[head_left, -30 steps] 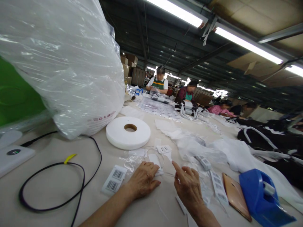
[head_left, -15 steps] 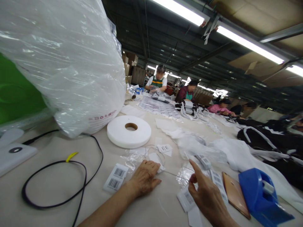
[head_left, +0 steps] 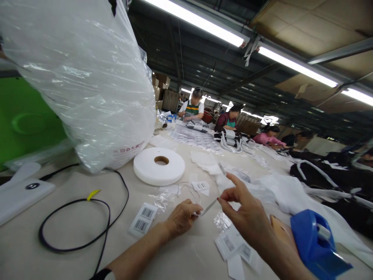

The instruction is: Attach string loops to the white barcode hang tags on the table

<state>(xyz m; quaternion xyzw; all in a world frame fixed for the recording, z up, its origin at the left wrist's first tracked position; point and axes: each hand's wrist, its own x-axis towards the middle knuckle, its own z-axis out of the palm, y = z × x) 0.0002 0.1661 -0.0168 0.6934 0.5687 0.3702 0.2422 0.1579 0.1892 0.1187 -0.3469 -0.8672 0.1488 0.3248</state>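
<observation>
My left hand (head_left: 184,216) is closed low over the table, its thumb and fingers pinching one end of a thin white tag (head_left: 209,207) seen almost edge-on. The thumb and a finger of my right hand (head_left: 243,202) pinch the tag's other end. A small barcode sticker (head_left: 222,168) sits at the tip of my raised right index finger. Beneath my right hand lie several barcode labels (head_left: 229,243). A card with two barcodes (head_left: 143,218) rests left of my left hand, and a barcode tag (head_left: 200,186) lies beyond it.
A white tape roll (head_left: 145,167) lies ahead, beside a big filled plastic bag (head_left: 110,85). Black cable (head_left: 43,237) loops at left near a white device (head_left: 23,198). A blue tape dispenser (head_left: 311,237) and a phone (head_left: 281,229) are at right. Co-workers sit along the far table.
My right hand has lifted up and left, now with a sticker on its index fingertip. My left hand has gone from lying flat to pinching the tag, which both hands now hold.
</observation>
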